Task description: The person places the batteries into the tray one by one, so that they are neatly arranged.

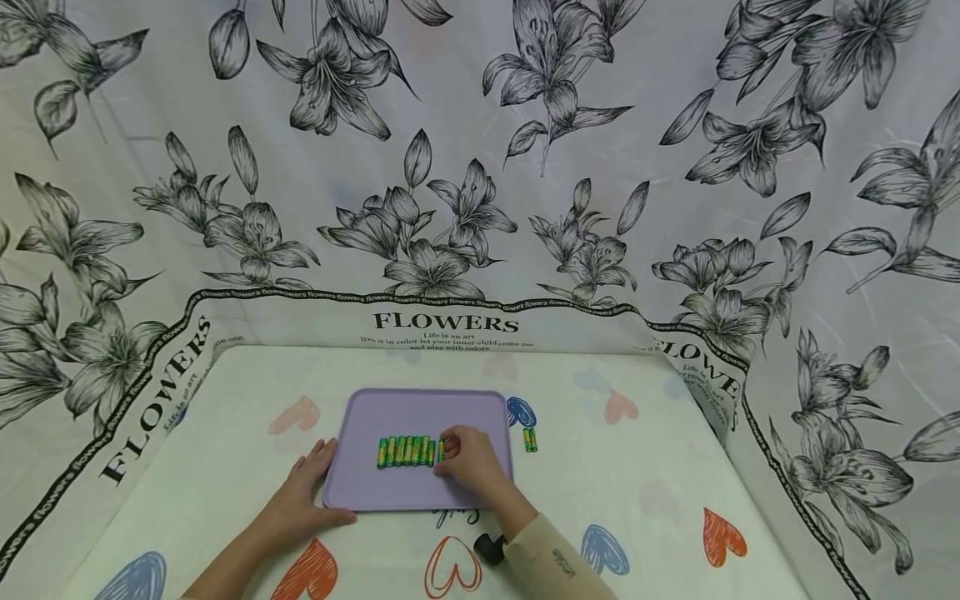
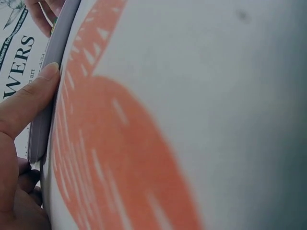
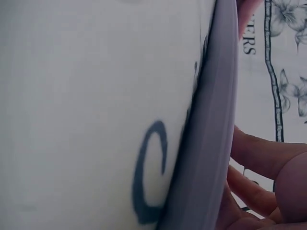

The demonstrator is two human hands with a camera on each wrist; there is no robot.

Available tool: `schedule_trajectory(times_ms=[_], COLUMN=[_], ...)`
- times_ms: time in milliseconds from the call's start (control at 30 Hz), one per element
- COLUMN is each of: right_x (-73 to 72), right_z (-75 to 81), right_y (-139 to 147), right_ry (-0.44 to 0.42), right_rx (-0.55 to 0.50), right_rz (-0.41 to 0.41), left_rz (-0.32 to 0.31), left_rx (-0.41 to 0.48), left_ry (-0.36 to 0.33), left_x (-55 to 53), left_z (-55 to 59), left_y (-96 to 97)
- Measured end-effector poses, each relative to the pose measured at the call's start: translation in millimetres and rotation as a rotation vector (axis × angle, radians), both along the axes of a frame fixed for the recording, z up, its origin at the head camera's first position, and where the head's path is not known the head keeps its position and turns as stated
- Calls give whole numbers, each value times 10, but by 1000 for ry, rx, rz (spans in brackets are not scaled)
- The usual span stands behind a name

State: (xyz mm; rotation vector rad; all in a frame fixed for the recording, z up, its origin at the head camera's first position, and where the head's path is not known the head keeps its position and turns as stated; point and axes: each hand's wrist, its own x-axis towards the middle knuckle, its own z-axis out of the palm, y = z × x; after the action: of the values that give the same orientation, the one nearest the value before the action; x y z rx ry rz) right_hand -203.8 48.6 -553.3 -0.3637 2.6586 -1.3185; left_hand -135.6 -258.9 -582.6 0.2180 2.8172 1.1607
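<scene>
A row of several green-and-yellow batteries lies side by side on a light purple tray. At the row's right end, my right hand pinches one battery between thumb and fingers, over the tray. My left hand rests against the tray's near left corner, fingers along the left side and thumb on the front edge. In the right wrist view the tray's side wall hides the fingertips of my right hand and the batteries.
Two more batteries lie on the tablecloth, right of the tray. A small black object lies near my right sleeve. Flower-printed cloth hangs behind and around the table.
</scene>
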Motion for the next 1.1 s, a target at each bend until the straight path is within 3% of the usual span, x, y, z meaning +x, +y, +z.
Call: schedule_trajectory(times_ms=[500,1100], right_x=[8,36], right_z=[-12,139], right_y=[-38,308], right_ry=[-13,-1], right_rx=[-11,-34], right_rz=[-16,-77], left_rz=[2,6], left_rx=[-2,2], left_ry=[11,-11], left_x=[-5,-5], left_z=[-3,-17], left_y=[-10,-1])
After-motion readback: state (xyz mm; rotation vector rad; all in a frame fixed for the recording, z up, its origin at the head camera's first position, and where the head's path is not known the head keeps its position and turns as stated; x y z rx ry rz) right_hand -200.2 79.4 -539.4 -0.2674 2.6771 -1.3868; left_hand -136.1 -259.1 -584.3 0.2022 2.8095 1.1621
